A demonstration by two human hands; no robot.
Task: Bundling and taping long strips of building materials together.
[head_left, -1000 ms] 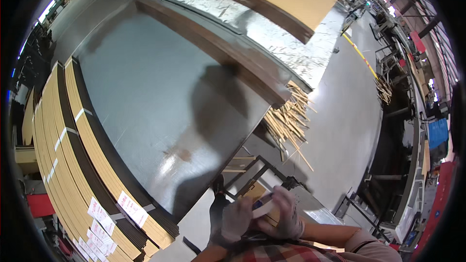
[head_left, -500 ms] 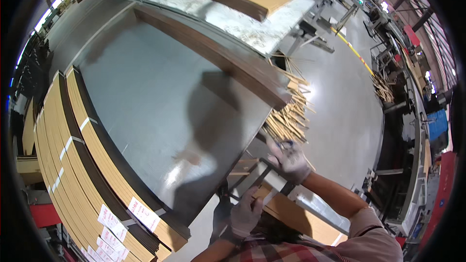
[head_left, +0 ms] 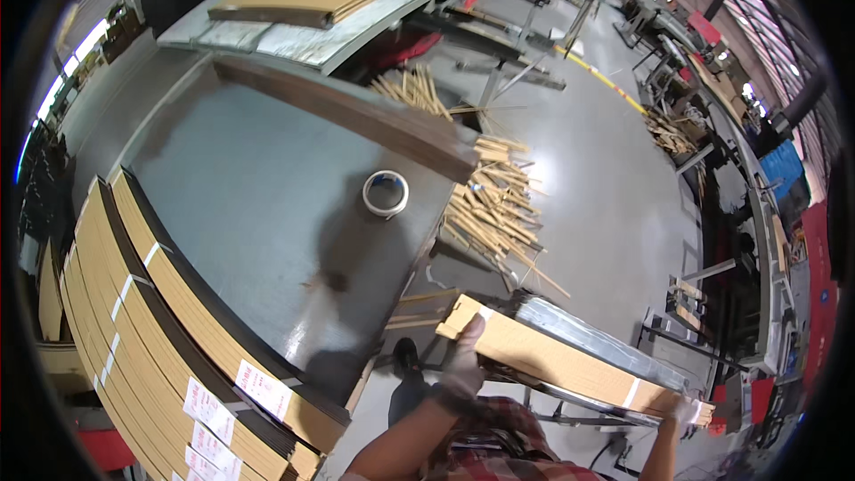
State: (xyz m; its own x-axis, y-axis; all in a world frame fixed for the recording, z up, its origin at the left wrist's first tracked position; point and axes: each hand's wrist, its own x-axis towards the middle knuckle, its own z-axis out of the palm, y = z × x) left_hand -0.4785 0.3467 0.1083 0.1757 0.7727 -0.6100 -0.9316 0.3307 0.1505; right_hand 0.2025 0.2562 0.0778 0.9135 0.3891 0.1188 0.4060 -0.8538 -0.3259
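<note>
Both hands on 1 long flat cardboard-wrapped pack [head_left: 570,361], held off to the right of the grey tabletop [head_left: 240,205], above the floor. Left hand [head_left: 463,365] gloved, fingers wrapped over the near end; right hand [head_left: 684,411] closed on the far end, near the white strap. Pack is lifted, not set down anywhere. Matching strapped packs [head_left: 178,338] stacked along the tabletop's left edge. Tape roll [head_left: 385,193] sits alone mid-tabletop, untouched. Loose wood strips [head_left: 494,209] litter the floor beside it. Judgement: mid-carry, placement left to do.
</note>
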